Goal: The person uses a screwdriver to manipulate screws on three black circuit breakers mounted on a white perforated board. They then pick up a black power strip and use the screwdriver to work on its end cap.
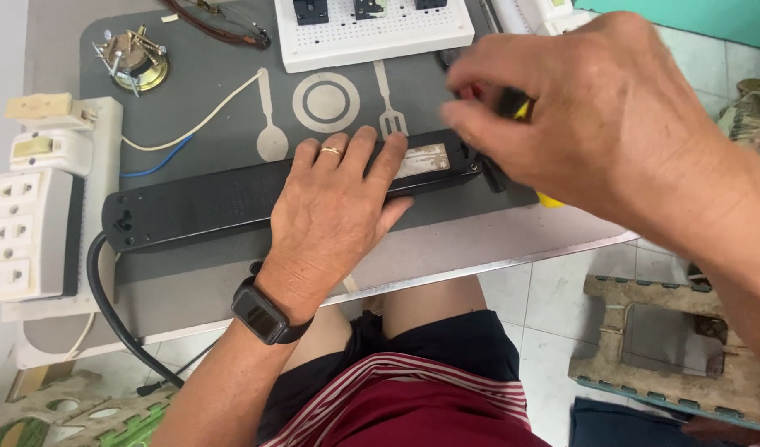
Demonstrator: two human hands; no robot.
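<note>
Firmly, our left hand (334,211) presses flat on the long black power strip (206,203) while our right hand (579,108) is clamped on a yellow-and-black screwdriver (512,106).

A long black power strip (231,199) is laid flat across a grey mat on the surface, its length running from left to right and tilted slightly upward toward the right. A thick black cable (107,306) is seen leaving its left end and curving down over the surface edge. A pale worn label is carried near its right end. A tool with a black and yellow handle (517,106), partly blurred and largely covered, is held upright at the strip's right end, its dark tip set against that end.
</note>
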